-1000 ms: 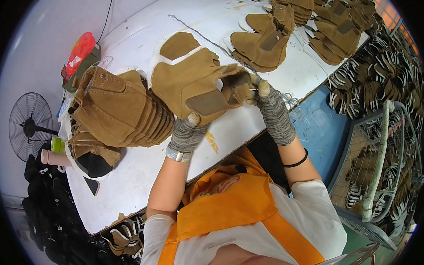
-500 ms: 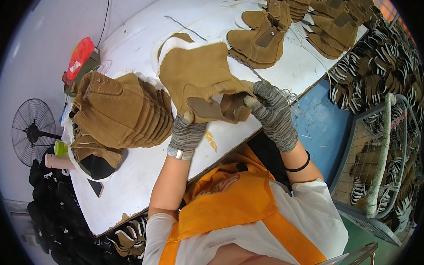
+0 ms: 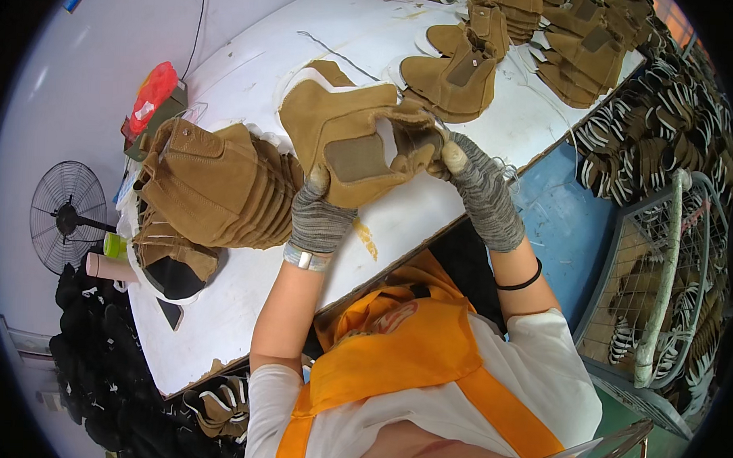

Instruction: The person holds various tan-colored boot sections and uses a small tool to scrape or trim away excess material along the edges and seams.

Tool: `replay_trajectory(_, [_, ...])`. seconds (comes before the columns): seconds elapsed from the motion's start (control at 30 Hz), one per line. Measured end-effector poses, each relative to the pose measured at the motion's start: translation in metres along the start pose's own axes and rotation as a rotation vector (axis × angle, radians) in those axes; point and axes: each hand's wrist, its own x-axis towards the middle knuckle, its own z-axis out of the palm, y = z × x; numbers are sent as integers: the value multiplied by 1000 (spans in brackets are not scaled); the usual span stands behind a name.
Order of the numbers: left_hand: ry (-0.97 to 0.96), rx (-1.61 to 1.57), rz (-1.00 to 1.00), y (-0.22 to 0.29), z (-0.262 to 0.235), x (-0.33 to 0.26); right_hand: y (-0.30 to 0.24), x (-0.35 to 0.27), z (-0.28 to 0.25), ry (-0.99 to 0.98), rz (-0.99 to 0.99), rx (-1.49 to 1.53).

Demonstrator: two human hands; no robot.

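Between my gloved hands is a brown suede boot upper [image 3: 314,124] with a grey-brown elastic side panel, held tilted above the white table. My left hand [image 3: 322,217] grips its lower left edge, thumb on the suede. At the opening on the right, my right hand [image 3: 479,184] pinches the rim; part of its fingers is hidden behind the upper. Close by on the left stands a nested stack of matching boot uppers [image 3: 215,183]. Behind the held piece, more brown uppers [image 3: 450,80] lie on the table, and one pale-edged piece [image 3: 333,72] shows just beyond it.
The white table [image 3: 219,296] carries a phone [image 3: 170,313], a pink cup [image 3: 109,268] and a green box with a red bag [image 3: 156,92]. A black fan [image 3: 67,216] is at left. On the right are a wire cart [image 3: 647,279] and heaps of brown pieces [image 3: 636,141].
The boot upper has turned in my hands, so its elastic side panel and opening now face up more. My right hand has shifted slightly along the rim. The view has moved a little.
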Motion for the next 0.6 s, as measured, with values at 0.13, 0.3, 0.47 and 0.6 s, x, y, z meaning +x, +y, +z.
replay_trajectory(0.13, [66, 17, 22, -4, 8, 1, 14, 2, 3, 146, -84, 72])
replay_trajectory(0.3, [11, 134, 35, -10, 8, -2, 10, -1, 1, 208, -216, 146])
replay_trajectory(0.47, [-122, -21, -96, -8, 20, -1, 6, -1, -5, 205, -283, -134])
replay_trajectory(0.6, [-229, 679, 39, -15, 38, 7, 6, 0, 2, 260, -449, -250])
